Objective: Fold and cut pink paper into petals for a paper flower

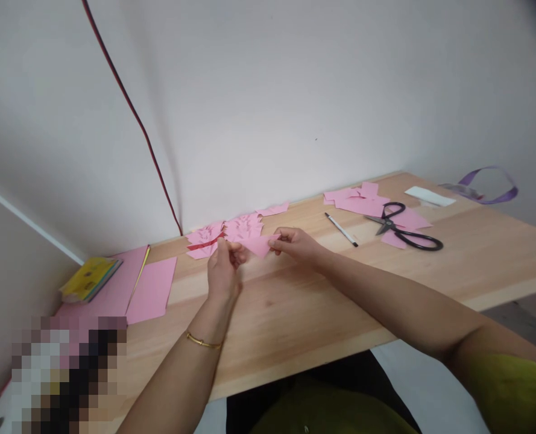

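Observation:
Between my two hands, just above the wooden table, is a folded piece of pink paper (258,245) with a triangular shape. My left hand (225,262) pinches its left end, and a gold bangle circles that wrist. At the paper's right corner, the thumb and fingers of my right hand (295,244) are closed on it. Right behind my left hand lie several cut and folded pink paper pieces (244,226). A red strip (204,244) rests across some of them. Parts of these pieces are hidden by my left hand.
Black-handled scissors (387,225) lie partly open on pink paper scraps (358,202) at the right, near a pen (341,229) and a white strip (430,196). Pink sheets (152,289), a yellow pencil (140,270) and a yellow packet (91,278) sit at the left. A wall backs the table (304,313).

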Demonstrator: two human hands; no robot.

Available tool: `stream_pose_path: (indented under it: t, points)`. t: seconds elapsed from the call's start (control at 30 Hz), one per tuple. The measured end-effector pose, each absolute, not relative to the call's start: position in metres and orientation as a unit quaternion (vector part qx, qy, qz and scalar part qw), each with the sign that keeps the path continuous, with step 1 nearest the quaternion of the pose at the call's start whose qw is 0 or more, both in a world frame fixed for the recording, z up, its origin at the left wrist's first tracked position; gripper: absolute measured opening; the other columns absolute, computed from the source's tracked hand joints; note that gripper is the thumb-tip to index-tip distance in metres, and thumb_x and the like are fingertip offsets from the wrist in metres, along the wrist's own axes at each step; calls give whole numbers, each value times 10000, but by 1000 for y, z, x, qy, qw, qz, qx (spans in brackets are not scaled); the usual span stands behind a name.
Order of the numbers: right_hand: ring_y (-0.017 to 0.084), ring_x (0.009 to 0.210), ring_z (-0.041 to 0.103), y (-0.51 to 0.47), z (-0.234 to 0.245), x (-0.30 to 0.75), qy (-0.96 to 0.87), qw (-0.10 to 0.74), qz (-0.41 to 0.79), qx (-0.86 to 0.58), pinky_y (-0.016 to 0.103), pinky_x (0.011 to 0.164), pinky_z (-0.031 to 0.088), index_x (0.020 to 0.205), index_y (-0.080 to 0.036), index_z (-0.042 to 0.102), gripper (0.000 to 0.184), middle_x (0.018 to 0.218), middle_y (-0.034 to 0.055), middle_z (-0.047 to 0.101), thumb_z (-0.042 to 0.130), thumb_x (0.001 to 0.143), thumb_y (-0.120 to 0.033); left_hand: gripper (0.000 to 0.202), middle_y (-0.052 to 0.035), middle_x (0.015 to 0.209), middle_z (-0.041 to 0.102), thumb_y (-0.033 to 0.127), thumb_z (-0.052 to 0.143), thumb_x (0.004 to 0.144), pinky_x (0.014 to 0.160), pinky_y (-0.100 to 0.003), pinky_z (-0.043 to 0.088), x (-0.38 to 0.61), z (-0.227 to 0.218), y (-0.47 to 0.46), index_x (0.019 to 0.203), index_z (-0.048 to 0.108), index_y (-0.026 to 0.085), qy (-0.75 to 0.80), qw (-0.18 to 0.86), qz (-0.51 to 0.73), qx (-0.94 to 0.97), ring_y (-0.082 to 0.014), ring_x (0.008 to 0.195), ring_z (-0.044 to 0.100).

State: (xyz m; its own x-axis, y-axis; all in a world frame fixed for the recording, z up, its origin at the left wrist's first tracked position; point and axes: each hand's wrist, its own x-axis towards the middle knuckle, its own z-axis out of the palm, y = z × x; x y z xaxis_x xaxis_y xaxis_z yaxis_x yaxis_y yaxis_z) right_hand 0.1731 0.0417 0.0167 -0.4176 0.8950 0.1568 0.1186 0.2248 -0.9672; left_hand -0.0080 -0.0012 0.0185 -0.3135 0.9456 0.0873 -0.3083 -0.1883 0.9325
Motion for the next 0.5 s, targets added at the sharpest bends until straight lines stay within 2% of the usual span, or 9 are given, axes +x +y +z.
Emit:
stream_pose_path:
  t: [0.03, 0.1, 0.17, 0.37, 0.5]
  points:
    - [125, 659, 563, 42, 17, 173, -680, 390, 495, -374, 237, 621, 397, 721, -146, 600, 299, 695, 31, 638, 605, 759, -442, 383, -10, 618, 583, 512, 578, 770, 540, -217, 404, -7, 17, -2, 703, 608, 135, 447, 473, 662, 372, -87, 527, 506]
    - [123, 655, 561, 40, 18, 173, -685, 390, 495, -366, 236, 621, 399, 717, -145, 599, 295, 688, 29, 633, 605, 763, -436, 281, 6, 595, 576, 393, 715, 678, 538, -203, 386, -2, 14, -4, 707, 622, 129, 462, 511, 605, 399, -78, 525, 497]
    - [121, 648, 559, 38, 19, 171, -690, 391, 500, -349, 235, 625, 405, 718, -147, 598, 284, 671, 20, 621, 609, 763, -427, 254, -2, 628, 602, 306, 769, 615, 553, -205, 389, 1, 9, -6, 742, 650, 120, 457, 546, 565, 416, -78, 542, 504]
    - [116, 653, 552, 34, 23, 168, -675, 397, 527, -330, 236, 635, 407, 718, -148, 588, 273, 672, 11, 604, 614, 767, -415, 257, -33, 652, 619, 365, 698, 695, 562, -227, 408, 1, 9, -9, 697, 650, 113, 453, 549, 567, 415, -96, 554, 521]
    - [113, 661, 550, 35, 24, 170, -670, 395, 538, -324, 238, 648, 408, 712, -146, 586, 277, 682, 11, 601, 619, 766, -416, 282, -34, 669, 609, 412, 641, 746, 556, -236, 416, 0, 14, -7, 754, 648, 130, 418, 575, 579, 399, -111, 580, 532]
